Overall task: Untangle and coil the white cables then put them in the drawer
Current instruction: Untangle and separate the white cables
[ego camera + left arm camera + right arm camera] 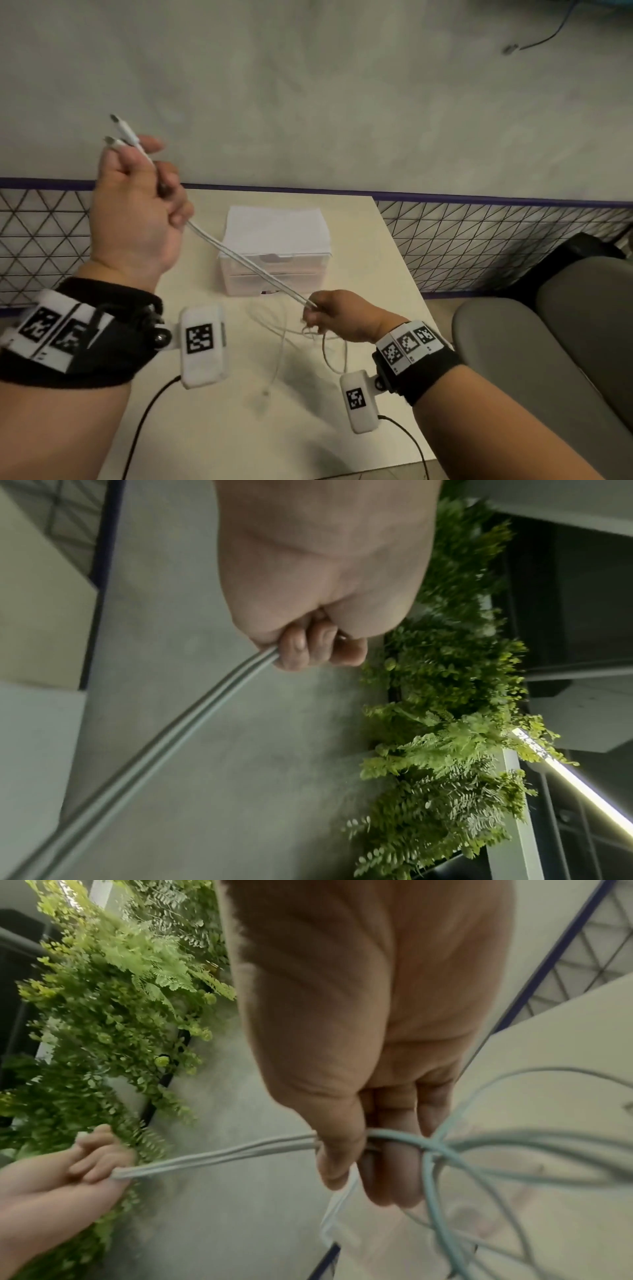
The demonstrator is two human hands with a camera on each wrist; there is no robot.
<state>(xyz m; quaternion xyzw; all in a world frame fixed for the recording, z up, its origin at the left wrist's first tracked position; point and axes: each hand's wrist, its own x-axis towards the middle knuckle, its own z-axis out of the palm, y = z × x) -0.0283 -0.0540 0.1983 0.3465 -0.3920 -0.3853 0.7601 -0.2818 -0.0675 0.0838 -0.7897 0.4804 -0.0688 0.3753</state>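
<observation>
Two white cables (246, 262) run taut and side by side between both hands above the tabletop (383, 246): the raised left hand (137, 209) clamps its grip near the plug ends, the lower right hand (337, 315) pinches them where loose loops trail down, before a closed white drawer unit (277, 236).

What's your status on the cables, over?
Left hand grips both plug ends, raised. Right hand pinches white cables at the tangle. Drawer unit closed.
</observation>
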